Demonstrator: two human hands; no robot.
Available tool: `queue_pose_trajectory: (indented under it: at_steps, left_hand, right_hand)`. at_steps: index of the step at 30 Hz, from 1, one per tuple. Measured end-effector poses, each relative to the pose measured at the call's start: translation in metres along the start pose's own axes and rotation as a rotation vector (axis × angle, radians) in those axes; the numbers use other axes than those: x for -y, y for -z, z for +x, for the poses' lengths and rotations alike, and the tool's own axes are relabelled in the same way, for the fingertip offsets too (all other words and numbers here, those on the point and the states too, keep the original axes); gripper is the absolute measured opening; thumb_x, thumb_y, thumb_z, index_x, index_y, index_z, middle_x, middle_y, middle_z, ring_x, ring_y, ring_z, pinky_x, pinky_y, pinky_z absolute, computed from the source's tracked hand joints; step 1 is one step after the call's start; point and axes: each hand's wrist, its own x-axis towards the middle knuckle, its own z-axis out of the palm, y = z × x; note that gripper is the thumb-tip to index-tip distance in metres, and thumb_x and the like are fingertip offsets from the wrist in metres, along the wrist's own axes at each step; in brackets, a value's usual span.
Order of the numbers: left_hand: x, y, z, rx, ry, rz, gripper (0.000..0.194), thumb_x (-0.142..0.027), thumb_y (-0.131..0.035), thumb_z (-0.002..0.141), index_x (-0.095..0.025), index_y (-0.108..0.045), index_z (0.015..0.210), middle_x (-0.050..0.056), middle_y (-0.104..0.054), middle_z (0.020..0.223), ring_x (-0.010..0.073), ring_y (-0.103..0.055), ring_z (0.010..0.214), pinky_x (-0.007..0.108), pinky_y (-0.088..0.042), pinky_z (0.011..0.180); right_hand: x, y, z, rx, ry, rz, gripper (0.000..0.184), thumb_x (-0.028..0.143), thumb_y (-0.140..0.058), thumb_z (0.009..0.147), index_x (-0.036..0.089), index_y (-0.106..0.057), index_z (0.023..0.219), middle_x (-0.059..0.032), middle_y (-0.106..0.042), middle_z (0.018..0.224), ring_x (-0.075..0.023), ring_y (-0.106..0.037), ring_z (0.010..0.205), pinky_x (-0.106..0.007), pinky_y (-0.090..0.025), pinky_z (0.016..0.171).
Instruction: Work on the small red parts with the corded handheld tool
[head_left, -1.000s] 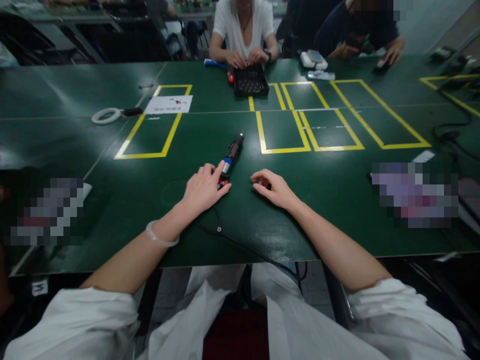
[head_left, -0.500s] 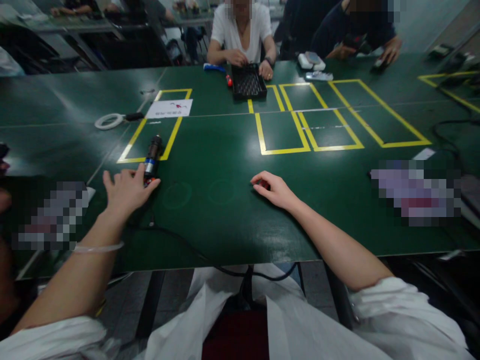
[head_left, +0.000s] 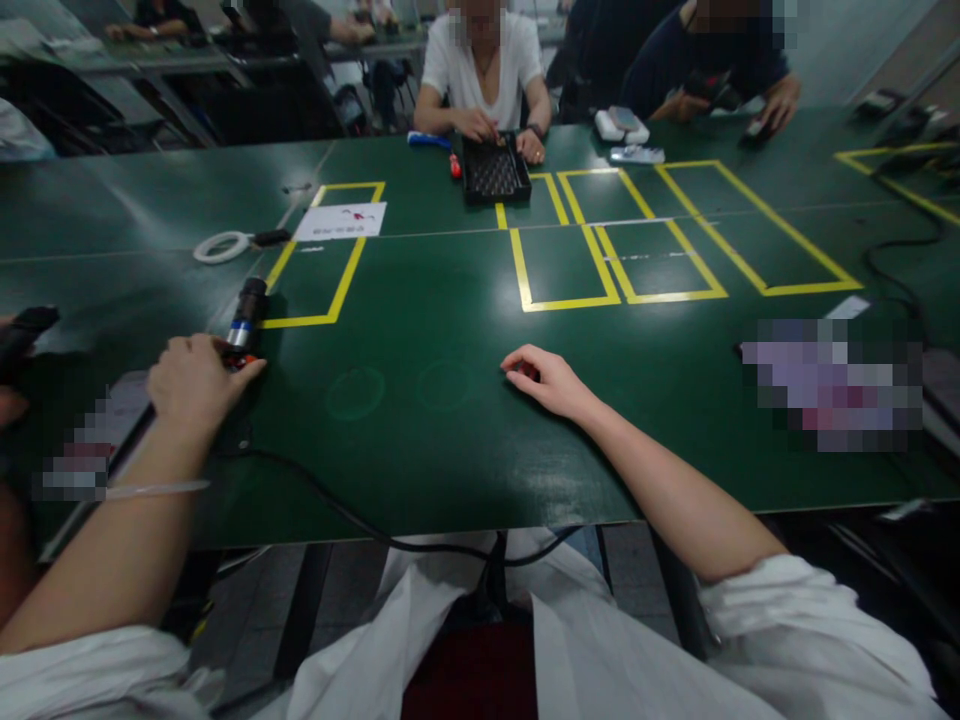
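Black cable on table, nearer than left hand, right hand fingers curled, can't tell if pinching anything, left hand fingers wrapped round power screwdriver, poking out just beyond them, printed sheet farther ahead, black tray well past right fingers

tool: black, blue, silver | tabletop: green | tape: yellow
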Motion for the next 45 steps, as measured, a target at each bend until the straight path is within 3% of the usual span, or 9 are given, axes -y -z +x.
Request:
queue_pose_trajectory:
  at_steps: [3, 9, 13, 16, 20, 27, 33, 39, 45]
  left_hand:
    - [-0.01, -0.002, -0.01, -0.118, 0.046, 0.147, 0.066, -0.062, -0.029, 0.092, -0.011, -0.055, 0.124, 0.02, -0.053, 0.131, 0.0323, -0.056, 0.105, 0.035, -0.044, 0.08]
    - [-0.014, 0.008, -0.005, -0.048, 0.057, 0.203, 0.065, -0.053, -0.019, 0.096, -0.008, -0.055, 0.125, 0.02, -0.057, 0.126, 0.0314, -0.059, 0.099, 0.036, -0.044, 0.077]
    - [-0.033, 0.022, -0.003, -0.094, 0.092, -0.014, 0.055, -0.054, -0.035, 0.094, -0.011, -0.059, 0.118, 0.015, -0.065, 0.113, 0.029, -0.06, 0.096, 0.037, -0.046, 0.079]
    - [-0.075, 0.027, -0.015, -0.114, -0.101, -0.393, 0.042, -0.047, -0.049, 0.092, -0.013, -0.06, 0.114, 0.008, -0.069, 0.102, 0.0212, -0.063, 0.09, 0.034, -0.048, 0.084]
    - [-0.155, 0.027, -0.046, 0.192, -0.426, -0.959, 0.04, -0.044, -0.054, 0.09, -0.011, -0.062, 0.111, 0.008, -0.068, 0.092, 0.0162, -0.064, 0.078, 0.03, -0.051, 0.077]
    - [-0.246, 0.026, -0.089, 0.626, -0.715, -1.26, 0.049, -0.041, -0.064, 0.087, -0.011, -0.056, 0.125, 0.002, -0.061, 0.075, 0.0136, -0.059, 0.069, 0.027, -0.049, 0.068]
    - [-0.259, 0.005, -0.096, 0.766, -0.686, -1.388, 0.056, -0.041, -0.065, 0.088, -0.011, -0.05, 0.133, 0.001, -0.062, 0.075, 0.0116, -0.058, 0.068, 0.025, -0.047, 0.067]
    - [-0.257, -0.008, -0.095, 0.837, -0.497, -1.565, 0.041, -0.048, -0.062, 0.089, -0.012, -0.057, 0.107, 0.003, -0.062, 0.076, 0.0111, -0.059, 0.066, 0.026, -0.05, 0.067]
    - [-0.258, -0.01, -0.095, 0.822, -0.552, -1.5, 0.035, -0.046, -0.065, 0.087, -0.012, -0.058, 0.092, 0.004, -0.063, 0.077, 0.0102, -0.059, 0.067, 0.024, -0.049, 0.066]
  right_hand:
    - [-0.001, 0.0, 0.0, -0.001, -0.001, 0.004, 0.013, 0.022, -0.057, 0.09, 0.018, -0.064, 0.1, -0.0046, -0.066, 0.095, -0.0144, -0.057, 0.075, -0.028, -0.047, 0.071]
    - [0.0, 0.0, 0.001, -0.002, -0.002, 0.002, 0.013, 0.023, -0.058, 0.09, 0.019, -0.064, 0.1, -0.0041, -0.066, 0.094, -0.0146, -0.057, 0.075, -0.028, -0.047, 0.07]
    - [-0.001, -0.001, 0.001, 0.0, 0.001, 0.004, 0.013, 0.023, -0.058, 0.09, 0.018, -0.065, 0.1, -0.0042, -0.065, 0.093, -0.0141, -0.057, 0.073, -0.028, -0.045, 0.069]
    - [-0.001, -0.002, 0.001, 0.001, 0.0, 0.022, 0.014, 0.023, -0.058, 0.09, 0.017, -0.065, 0.1, -0.0043, -0.065, 0.093, -0.0136, -0.056, 0.072, -0.027, -0.045, 0.068]
    - [0.0, -0.001, 0.001, 0.015, -0.029, 0.062, 0.016, 0.027, -0.057, 0.091, 0.017, -0.065, 0.101, -0.0026, -0.065, 0.087, -0.0129, -0.056, 0.07, -0.027, -0.044, 0.067]
    - [0.0, -0.003, 0.0, 0.055, -0.082, 0.327, 0.031, 0.04, -0.068, 0.085, 0.019, -0.06, 0.106, -0.001, -0.067, 0.085, -0.0127, -0.058, 0.071, -0.026, -0.046, 0.067]
    - [0.002, -0.008, 0.001, 0.112, -0.072, 0.444, 0.029, 0.044, -0.068, 0.086, 0.019, -0.058, 0.095, -0.0021, -0.068, 0.084, -0.0123, -0.059, 0.07, -0.027, -0.048, 0.066]
    - [-0.005, -0.007, 0.0, 0.019, -0.084, 0.348, 0.028, 0.042, -0.07, 0.084, 0.019, -0.06, 0.094, -0.0002, -0.064, 0.08, -0.0117, -0.057, 0.068, -0.026, -0.047, 0.064]
    - [-0.005, -0.007, -0.001, 0.001, -0.08, 0.268, 0.025, 0.04, -0.069, 0.084, 0.019, -0.059, 0.094, 0.0015, -0.062, 0.077, -0.0113, -0.055, 0.065, -0.025, -0.045, 0.062]
